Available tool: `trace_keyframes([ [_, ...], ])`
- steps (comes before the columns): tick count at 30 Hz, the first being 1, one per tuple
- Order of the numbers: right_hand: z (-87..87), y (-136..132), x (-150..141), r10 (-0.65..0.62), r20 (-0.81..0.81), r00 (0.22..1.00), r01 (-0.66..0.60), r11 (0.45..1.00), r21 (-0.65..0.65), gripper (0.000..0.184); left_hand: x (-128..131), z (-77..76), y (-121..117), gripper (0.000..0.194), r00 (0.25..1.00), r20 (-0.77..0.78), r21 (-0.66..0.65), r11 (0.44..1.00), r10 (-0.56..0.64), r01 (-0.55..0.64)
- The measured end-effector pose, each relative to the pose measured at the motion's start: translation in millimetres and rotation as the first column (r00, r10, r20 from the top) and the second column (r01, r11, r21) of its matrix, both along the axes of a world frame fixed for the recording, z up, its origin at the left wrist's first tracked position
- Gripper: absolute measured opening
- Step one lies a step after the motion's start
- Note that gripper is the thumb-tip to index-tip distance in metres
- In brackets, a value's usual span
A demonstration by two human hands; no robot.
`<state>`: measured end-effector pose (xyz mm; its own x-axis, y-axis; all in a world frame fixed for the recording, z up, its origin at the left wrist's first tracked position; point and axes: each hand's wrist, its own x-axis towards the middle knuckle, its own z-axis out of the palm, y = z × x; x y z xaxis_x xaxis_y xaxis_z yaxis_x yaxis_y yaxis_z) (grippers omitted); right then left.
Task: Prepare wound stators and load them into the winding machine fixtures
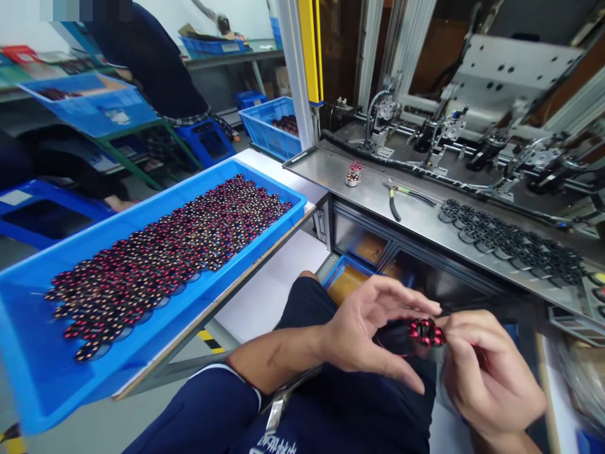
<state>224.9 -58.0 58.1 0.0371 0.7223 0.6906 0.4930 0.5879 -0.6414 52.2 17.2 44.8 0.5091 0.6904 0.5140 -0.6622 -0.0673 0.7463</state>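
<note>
Above my lap, my right hand (491, 369) pinches a small round motor stator (426, 332) with red wire windings and black slots. My left hand (362, 331) is just left of it, thumb and fingers spread apart around a gap, holding nothing that I can see. Whether its fingertips touch the stator is hard to tell. To my left a long blue tray (265, 173) is filled with rows of similar stators (189, 233), wound in red and copper colour. On the metal bench ahead stand two wound stators (353, 174), close together.
Pliers (401, 194) with black and yellow handles lie on the metal bench edge (326, 170). Several black unwound cores (508, 239) line the bench at right. Behind is a machine (444, 129) with winding heads. A co-worker (146, 63) sits at back left near blue crates (101, 110).
</note>
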Motion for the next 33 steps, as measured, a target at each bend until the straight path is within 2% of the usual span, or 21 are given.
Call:
trace_keyframes([
  [1, 3.1, -1.0, 5.5, 0.016, 0.118, 0.993, -0.019, 1.000, 0.021, 0.022, 0.0, -0.3, 1.4, 0.067, 0.994, -0.049, -0.140, 0.986, -0.103, 0.095],
  [2, 5.7, -1.6, 9.9, 0.028, 0.205, 0.978, -0.033, 0.999, 0.018, 0.024, 0.2, -0.4, 3.2, 0.060, 0.966, -0.096, -0.275, 0.939, -0.241, 0.207],
  [4, 9.0, -1.5, 15.8, 0.051, 0.294, 0.954, -0.052, 0.999, -0.003, 0.023, 1.0, 0.3, 6.9, 0.056, 0.836, -0.123, -0.469, 0.774, -0.535, 0.426],
  [5, 9.9, -0.9, 17.3, 0.066, 0.312, 0.948, -0.070, 0.998, 0.000, 0.022, 1.6, 1.1, 8.3, 0.058, 0.772, -0.107, -0.516, 0.699, -0.627, 0.496],
  [6, 10.5, -0.2, 18.4, 0.074, 0.320, 0.945, -0.086, 0.996, 0.023, 0.022, 2.1, 2.2, 9.1, 0.058, 0.742, -0.091, -0.539, 0.660, -0.664, 0.523],
  [7, 10.9, 0.5, 19.1, 0.071, 0.323, 0.944, -0.095, 0.994, 0.058, 0.023, 2.6, 3.7, 9.2, 0.056, 0.752, -0.088, -0.555, 0.659, -0.653, 0.507],
  [10, 11.4, 0.8, 21.8, 0.044, 0.308, 0.951, -0.091, 0.986, 0.142, 0.029, 3.0, 8.9, 7.1, 0.051, 0.849, -0.113, -0.580, 0.728, -0.516, 0.365],
  [12, 10.8, 0.0, 24.9, 0.057, 0.251, 0.966, -0.084, 0.992, 0.098, 0.040, 2.9, 12.1, 5.3, 0.048, 0.872, -0.128, -0.592, 0.742, -0.473, 0.315],
  [15, 9.8, 0.8, 29.1, 0.096, 0.051, 0.994, -0.098, 0.994, 0.050, 0.071, 3.2, 14.5, 3.8, 0.048, 0.887, -0.132, -0.607, 0.744, -0.443, 0.281],
  [17, 11.1, 3.2, 30.8, 0.096, 0.017, 0.995, -0.097, 0.994, 0.041, 0.080, 3.9, 14.6, 3.4, 0.048, 0.890, -0.126, -0.614, 0.739, -0.438, 0.277],
  [18, 12.6, 4.7, 31.2, 0.094, 0.058, 0.994, -0.097, 0.994, 0.041, 0.077, 4.3, 14.3, 3.3, 0.049, 0.890, -0.122, -0.616, 0.736, -0.440, 0.279],
  [21, 18.5, 8.0, 31.0, 0.114, 0.246, 0.962, -0.129, 0.991, 0.044, 0.053, 4.9, 12.7, 3.5, 0.049, 0.894, -0.118, -0.612, 0.741, -0.432, 0.277],
  [23, 21.3, 8.3, 28.9, 0.125, 0.282, 0.951, -0.148, 0.987, 0.061, 0.042, 4.5, 11.5, 3.7, 0.048, 0.899, -0.119, -0.608, 0.747, -0.422, 0.270],
  [26, 22.5, 5.9, 22.4, 0.067, 0.262, 0.963, -0.083, 0.995, 0.051, 0.036, 2.8, 10.6, 3.2, 0.044, 0.913, -0.097, -0.594, 0.759, -0.397, 0.266],
  [30, 26.0, 3.0, 13.4, -0.009, 0.168, 0.986, 0.022, 0.997, -0.075, 0.021, -0.7, 13.2, 2.9, 0.042, 0.952, 0.024, -0.509, 0.816, -0.305, 0.274],
  [33, 34.4, 5.2, 12.3, 0.045, 0.157, 0.987, -0.021, 0.988, -0.151, 0.015, -0.6, 15.4, 7.8, 0.047, 0.964, 0.147, -0.493, 0.829, -0.220, 0.265],
])
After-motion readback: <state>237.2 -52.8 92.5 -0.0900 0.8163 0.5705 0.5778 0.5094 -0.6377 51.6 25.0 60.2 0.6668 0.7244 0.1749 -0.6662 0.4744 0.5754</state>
